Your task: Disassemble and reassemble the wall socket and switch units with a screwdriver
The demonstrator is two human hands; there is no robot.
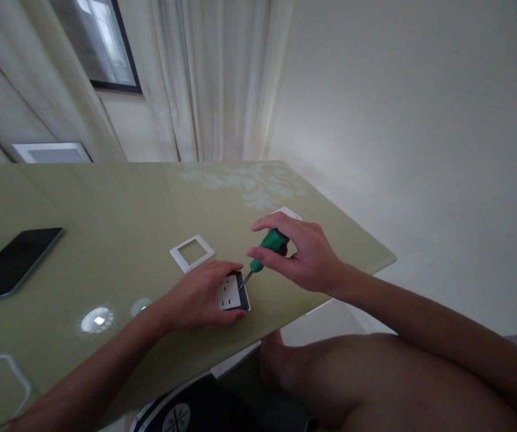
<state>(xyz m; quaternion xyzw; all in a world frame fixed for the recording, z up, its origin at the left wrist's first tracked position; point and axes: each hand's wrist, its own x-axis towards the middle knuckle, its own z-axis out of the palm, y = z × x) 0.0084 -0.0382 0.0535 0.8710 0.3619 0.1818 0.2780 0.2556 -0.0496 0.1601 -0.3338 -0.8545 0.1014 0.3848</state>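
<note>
On the table near its front edge lies a wall socket (228,293), white-faced with slots and a dark surround. My left hand (199,294) grips it from the left, thumb and fingers along its opposite sides. A screwdriver (272,241) with a green handle is in my right hand (310,252), fingers curled about the handle. Its metal shaft slants down and left, the tip at the dark right-hand strip of the socket. Any screw under the tip is too small to make out. Just behind my left hand lies a white square frame (178,258) with an open middle.
Behind my right hand a white flat piece (289,212) shows in part. A dark tablet-like device (15,261) lies at the left, and a white cable (12,363) at the lower left. The table (127,204) ends at a corner on the right, before a pale wall.
</note>
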